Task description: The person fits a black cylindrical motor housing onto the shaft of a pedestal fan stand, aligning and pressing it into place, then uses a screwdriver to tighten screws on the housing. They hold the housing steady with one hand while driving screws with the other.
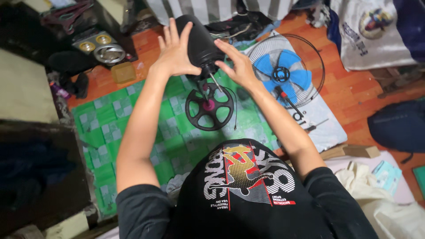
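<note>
Far left: a dark cabinet edge and a pale mat, then a silver stove top (102, 46) with two round burners on the orange floor (354, 88). Just beside it, a small yellowish lidded tub (123, 72).

Spread over the floor, a green chequered mat (115, 132). Above it, the left hand (175, 48), fingers fanned wide and straight, palm pressed flat against the left flank of the black fan motor housing (201, 44). No curl around it, only a flat push.

Held up in the air between both hands, well clear of the mat: smooth, glossy black, bulbous and tapering towards a narrow neck, with a thin metal shaft jutting down from the neck. Tilted, wide end away from the body.

Directly below, lying flat on the mat, a black spoked ring (209, 106) with a pink hub.

Right hand (239, 66) against the housing's right lower side, fingers open and loosely bent, fingertips touching near the neck.

Further right, a blue-bladed fan in a wire guard (283, 71), lying on a white cloth. A screwdriver (287, 101) across its lower edge.

Far right: a dark blue bag (396, 126).
</note>
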Tool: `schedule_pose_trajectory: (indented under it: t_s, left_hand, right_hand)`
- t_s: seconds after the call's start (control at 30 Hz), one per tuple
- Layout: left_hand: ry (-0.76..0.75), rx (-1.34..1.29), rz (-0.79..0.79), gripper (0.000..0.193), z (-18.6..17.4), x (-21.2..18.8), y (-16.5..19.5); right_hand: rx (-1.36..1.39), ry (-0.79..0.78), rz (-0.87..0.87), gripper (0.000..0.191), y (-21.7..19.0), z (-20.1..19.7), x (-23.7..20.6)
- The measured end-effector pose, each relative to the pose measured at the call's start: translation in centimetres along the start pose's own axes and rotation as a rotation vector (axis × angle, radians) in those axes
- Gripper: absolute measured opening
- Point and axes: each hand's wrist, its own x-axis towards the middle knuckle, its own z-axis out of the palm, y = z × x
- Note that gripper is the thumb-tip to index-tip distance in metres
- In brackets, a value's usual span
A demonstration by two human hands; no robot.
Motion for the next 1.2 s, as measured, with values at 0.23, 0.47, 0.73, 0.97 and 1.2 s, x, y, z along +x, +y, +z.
schedule_pose_trajectory:
  t_s: [0.23, 0.47, 0.73, 0.97, 1.2]
  left_hand:
    - [-0.053, -0.009, -0.034, 0.150, -1.1, -1.4, 0.7]
    - [-0.058, -0.019, -0.023, 0.151, -2.7, -3.2, 1.5]
    - [-0.058, -0.004, 0.017, 0.150, -3.5, -4.2, 2.5]
    - [-0.082, 0.030, -0.021, 0.150, -4.0, -5.0, 3.3]
    - [-0.033, 0.079, 0.000, 0.144, -3.4, -5.6, 3.2]
  right_hand:
    - [0.032, 0.172, 0.087, 0.044, 2.4, -2.1, -9.6]
    - [-0.006, 0.345, 0.563, 0.024, 6.0, -5.2, -22.2]
    - [0.001, 0.558, 0.788, 0.023, 10.5, -5.6, -35.6]
    - [-0.058, 0.687, 0.993, 0.021, 13.5, -8.8, -40.9]
    - [-0.255, 0.774, 1.207, 0.020, 17.6, -11.6, -43.1]
